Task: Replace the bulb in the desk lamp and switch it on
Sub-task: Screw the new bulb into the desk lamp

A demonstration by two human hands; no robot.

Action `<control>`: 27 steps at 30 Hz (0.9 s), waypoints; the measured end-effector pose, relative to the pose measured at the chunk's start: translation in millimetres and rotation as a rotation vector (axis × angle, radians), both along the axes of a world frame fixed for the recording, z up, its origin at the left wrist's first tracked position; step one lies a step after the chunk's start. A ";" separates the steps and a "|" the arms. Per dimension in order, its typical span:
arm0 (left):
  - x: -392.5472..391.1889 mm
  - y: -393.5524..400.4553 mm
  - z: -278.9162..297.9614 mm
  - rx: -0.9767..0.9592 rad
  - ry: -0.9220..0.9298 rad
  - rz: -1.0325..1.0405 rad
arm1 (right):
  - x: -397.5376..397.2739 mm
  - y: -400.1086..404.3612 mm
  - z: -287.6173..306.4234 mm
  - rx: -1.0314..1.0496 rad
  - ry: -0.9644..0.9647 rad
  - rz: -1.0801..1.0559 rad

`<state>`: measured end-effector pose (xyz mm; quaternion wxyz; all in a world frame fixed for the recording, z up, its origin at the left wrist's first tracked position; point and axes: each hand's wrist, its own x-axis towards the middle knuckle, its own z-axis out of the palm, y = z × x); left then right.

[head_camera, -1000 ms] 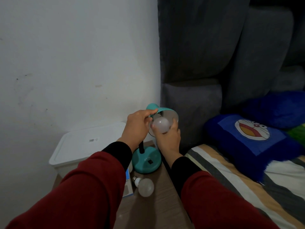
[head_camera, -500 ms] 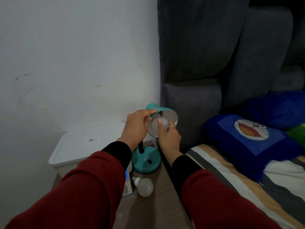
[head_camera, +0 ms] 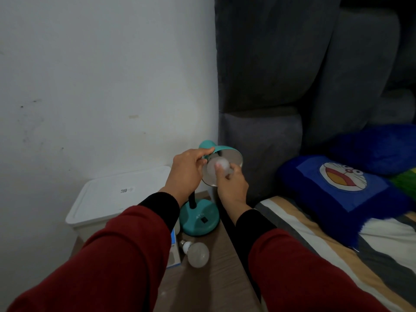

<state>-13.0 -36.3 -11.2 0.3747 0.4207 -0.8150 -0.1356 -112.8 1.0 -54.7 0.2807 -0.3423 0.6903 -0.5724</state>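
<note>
Now the bulb (head_camera: 218, 165) sits deeper in the lamp shade (head_camera: 231, 154) than a second ago; right hand (head_camera: 231, 188) pinches it, left hand (head_camera: 188, 171) grips the shade, screwing in likely underway.

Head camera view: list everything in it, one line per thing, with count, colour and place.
Desk lamp: 1, teal, on the table by the wall.
Bulb in shade: 1, white, inside the lamp shade.
Loose bulb: 1, white, lying on the table in front of the lamp base.
Table: 1, brown wood, beside the bed.
Bin: 1, white, left of the lamp.
Cushion: 1, blue, on the bed.
Left hand: holds the shade.
Right hand: fingers on the bulb in shade.
</note>
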 end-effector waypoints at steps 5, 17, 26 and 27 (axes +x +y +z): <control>0.4 -0.2 -0.6 0.000 -0.001 0.001 | 2.3 1.5 1.3 -0.035 0.005 0.009; -0.4 0.1 -0.8 -0.004 -0.005 0.010 | -1.2 2.8 -2.7 -0.032 0.108 0.047; -0.6 -0.2 -1.2 -0.011 -0.006 0.007 | -2.4 2.3 -2.8 -0.019 0.075 0.051; -0.9 -0.2 -1.3 -0.009 -0.007 0.009 | -3.0 1.5 -2.9 -0.009 0.039 0.049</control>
